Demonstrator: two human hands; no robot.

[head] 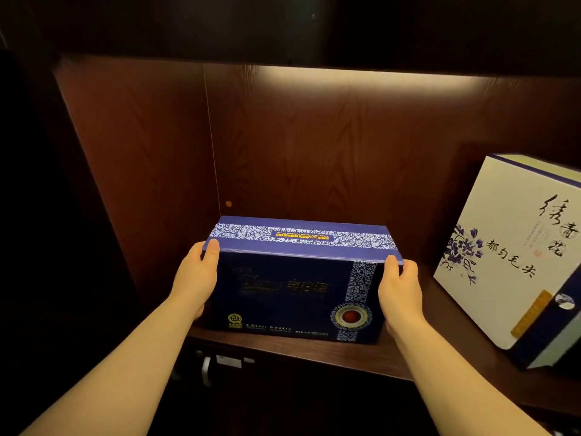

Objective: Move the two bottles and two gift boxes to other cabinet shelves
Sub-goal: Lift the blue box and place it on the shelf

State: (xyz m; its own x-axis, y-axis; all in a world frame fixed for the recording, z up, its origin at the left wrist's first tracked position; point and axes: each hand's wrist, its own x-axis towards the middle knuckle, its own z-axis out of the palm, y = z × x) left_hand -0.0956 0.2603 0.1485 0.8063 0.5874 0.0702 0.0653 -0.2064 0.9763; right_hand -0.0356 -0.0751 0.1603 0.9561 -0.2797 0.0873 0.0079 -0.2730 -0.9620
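A dark blue gift box [292, 291] with a white-patterned band on its top stands on the wooden shelf [314, 347], near its front edge. My left hand [196, 278] grips the box's left end, thumb on the top edge. My right hand [401, 287] grips its right end the same way. A white gift box [515, 250] with blue flowers and black calligraphy stands tilted on the same shelf at the right, partly cut off by the frame. No bottles are in view.
The cabinet's left side wall [135, 171] and back panel [345, 146] are dark red wood, lit by a strip under the shelf above. Bare shelf lies between the two boxes. A dark lower compartment with a pale handle [206, 368] sits below.
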